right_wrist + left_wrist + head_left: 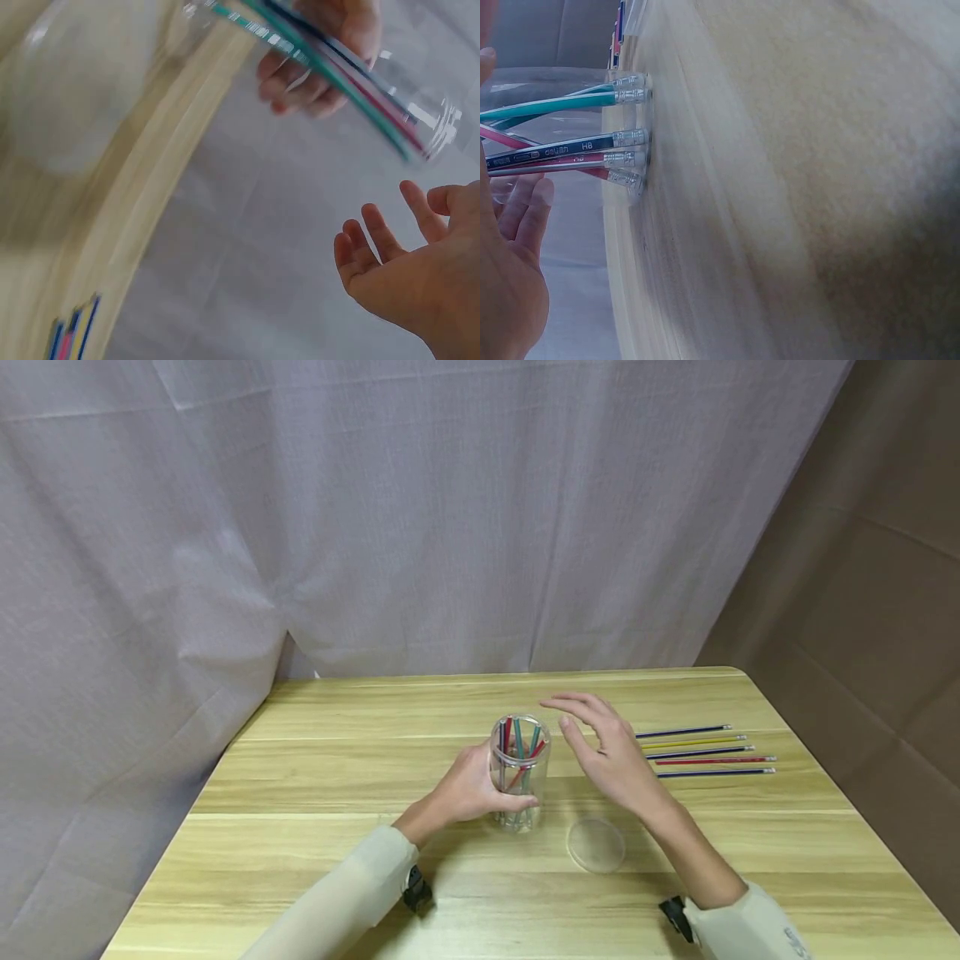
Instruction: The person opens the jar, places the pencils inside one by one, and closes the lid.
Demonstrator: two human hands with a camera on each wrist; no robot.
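Observation:
My left hand [472,783] grips a clear plastic jar [538,777], fingers behind it and thumb across its front. Inside lean several pencils [517,739] in green, red and dark blue. The left wrist view shows their silvery eraser ends [630,138] down at the jar's bottom, near the wood. My right hand [611,756] hovers just right of the jar's mouth with fingers spread and nothing in them. In the right wrist view, the right hand [412,259] is apart from the jar [442,120].
A round clear lid [596,845] lies on the wooden table [300,760], right of the jar. Several pencils [716,761], blue, yellow and red, lie side by side on the right. A grey curtain [420,527] hangs behind, and a brown panel [862,593] stands at the right.

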